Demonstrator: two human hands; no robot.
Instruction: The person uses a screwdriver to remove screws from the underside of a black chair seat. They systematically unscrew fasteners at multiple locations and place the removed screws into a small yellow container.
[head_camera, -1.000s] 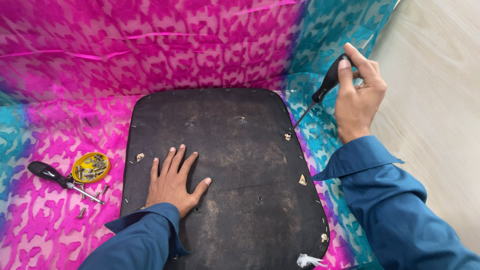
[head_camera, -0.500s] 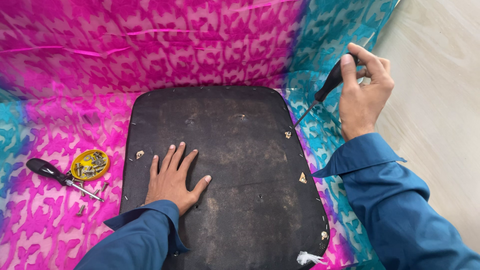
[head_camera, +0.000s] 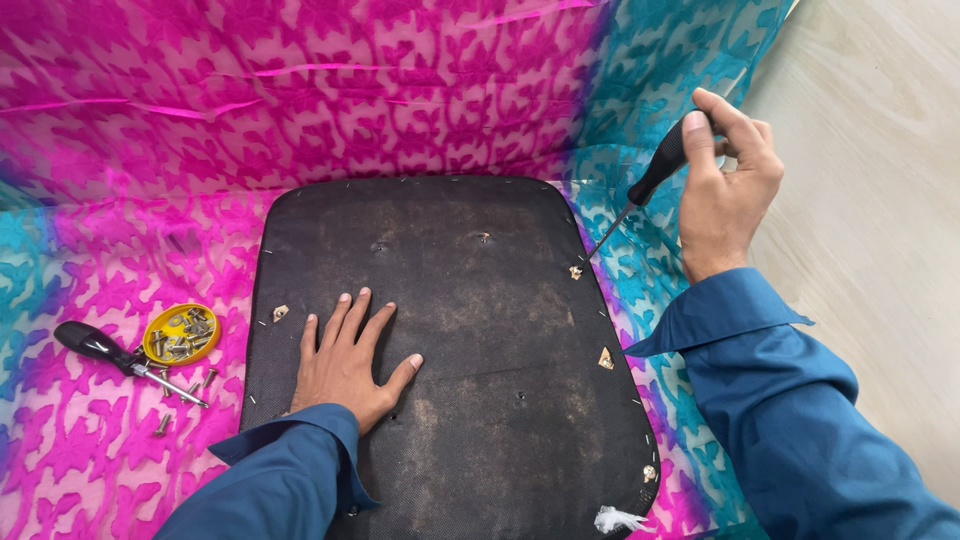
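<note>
Currently right hand (head_camera: 735, 185) grips black-handled screwdriver (head_camera: 655, 175), tip at staple on dark seat panel (head_camera: 450, 350) edge, 2 o'clock. Left hand (head_camera: 345, 360) flat, fingers spread, pressing panel at 8 o'clock. Risk: tip slips off edge, tears pink-teal cloth (head_camera: 300, 100) beneath. Second screwdriver (head_camera: 120, 358) and yellow lid of screws (head_camera: 182, 333) at 9 o'clock. Pale floor (head_camera: 880, 250) at 3 o'clock.

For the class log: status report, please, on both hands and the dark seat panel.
Left hand flat on seat panel. Right hand grips screwdriver, tip at panel's right edge. Nothing in the way.
</note>
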